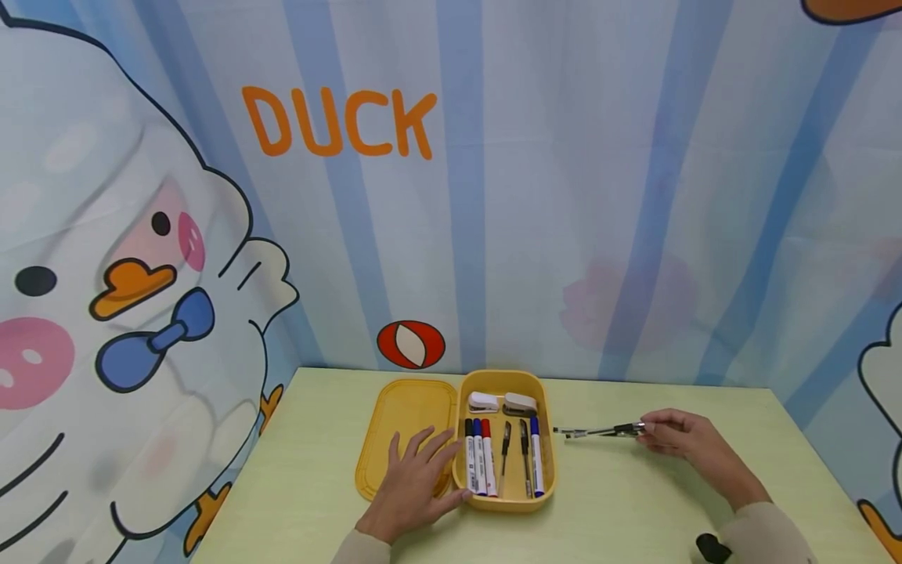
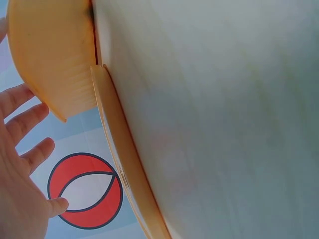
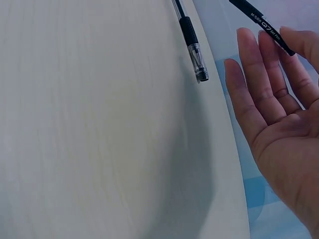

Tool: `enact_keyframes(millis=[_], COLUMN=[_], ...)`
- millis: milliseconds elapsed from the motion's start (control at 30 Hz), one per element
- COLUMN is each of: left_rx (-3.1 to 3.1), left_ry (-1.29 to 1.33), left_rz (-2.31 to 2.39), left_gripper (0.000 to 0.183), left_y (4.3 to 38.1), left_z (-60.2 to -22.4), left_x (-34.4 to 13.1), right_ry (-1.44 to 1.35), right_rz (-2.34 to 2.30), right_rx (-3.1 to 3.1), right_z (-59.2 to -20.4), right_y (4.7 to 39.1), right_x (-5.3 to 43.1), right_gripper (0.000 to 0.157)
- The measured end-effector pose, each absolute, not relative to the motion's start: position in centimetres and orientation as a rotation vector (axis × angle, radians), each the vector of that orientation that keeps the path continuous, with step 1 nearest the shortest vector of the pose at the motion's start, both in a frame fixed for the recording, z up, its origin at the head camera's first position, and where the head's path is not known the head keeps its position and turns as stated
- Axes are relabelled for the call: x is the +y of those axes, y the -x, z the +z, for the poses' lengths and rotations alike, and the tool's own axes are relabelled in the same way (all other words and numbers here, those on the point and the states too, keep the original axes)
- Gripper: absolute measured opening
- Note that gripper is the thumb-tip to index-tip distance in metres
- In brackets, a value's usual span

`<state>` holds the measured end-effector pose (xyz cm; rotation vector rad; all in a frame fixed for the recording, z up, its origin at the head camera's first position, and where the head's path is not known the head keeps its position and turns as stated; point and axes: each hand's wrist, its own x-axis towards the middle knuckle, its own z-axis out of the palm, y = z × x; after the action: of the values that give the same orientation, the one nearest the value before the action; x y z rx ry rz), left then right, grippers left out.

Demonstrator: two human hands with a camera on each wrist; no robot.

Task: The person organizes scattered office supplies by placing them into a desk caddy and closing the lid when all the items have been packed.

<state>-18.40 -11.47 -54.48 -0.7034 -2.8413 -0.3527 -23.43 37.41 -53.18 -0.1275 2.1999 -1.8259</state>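
Observation:
My right hand (image 1: 694,446) pinches the end of a black gel pen (image 3: 264,24) between thumb and fingertips, above the right of the table. Another gel pen (image 3: 189,35), with a clear barrel and black grip, lies on the table beneath it. My left hand (image 1: 416,486) has its fingers spread at the left side of a yellow box (image 1: 507,505), some of them touching its wall. Inside the box are black, blue and red markers (image 1: 488,462), another blue marker (image 1: 537,462), two black pens (image 1: 524,454) and two staplers (image 1: 520,403).
The yellow lid (image 1: 402,403) lies flat against the left of the box, partly under my left hand. A small black object (image 1: 713,548) shows by the right sleeve. A curtain with a duck print (image 1: 535,196) hangs behind the pale table (image 1: 599,517).

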Motion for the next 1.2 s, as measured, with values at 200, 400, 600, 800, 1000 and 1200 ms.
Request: enact_keyframes(millis=[200, 400, 600, 800, 1000, 1200], left_rx=[-2.854, -2.865, -2.874, -2.874, -2.873, -2.863], left_ry=[0.707, 0.703, 0.693, 0.695, 0.688, 0.701], left_rz=[-0.332, -0.337, -0.329, -0.349, -0.331, -0.336], left_gripper=[0.071, 0.072, 0.073, 0.074, 0.074, 0.073], left_y=[18.6, 18.6, 18.4, 18.2, 18.4, 18.4], left_z=[-54.5, -54.5, -54.5, -54.6, -54.7, -54.6], left_x=[-11.4, -11.4, -11.5, -11.5, -11.6, -11.6], right_ry=[0.165, 0.219, 0.253, 0.319, 0.358, 0.36], right_rz=[-1.85, -1.888, -1.95, -1.973, -1.955, -1.903], right_rx=[2.225, 2.26, 2.203, 2.142, 2.123, 2.159], right_z=[-52.4, -51.4, -50.5, -49.9, -49.1, -48.6], right_y=[23.6, 24.0, 24.6, 25.4, 26.2, 26.8], right_x=[37.3, 36.8, 36.0, 34.8, 33.2, 31.8], right_gripper=[0.056, 0.052, 0.043, 0.042, 0.048, 0.052])
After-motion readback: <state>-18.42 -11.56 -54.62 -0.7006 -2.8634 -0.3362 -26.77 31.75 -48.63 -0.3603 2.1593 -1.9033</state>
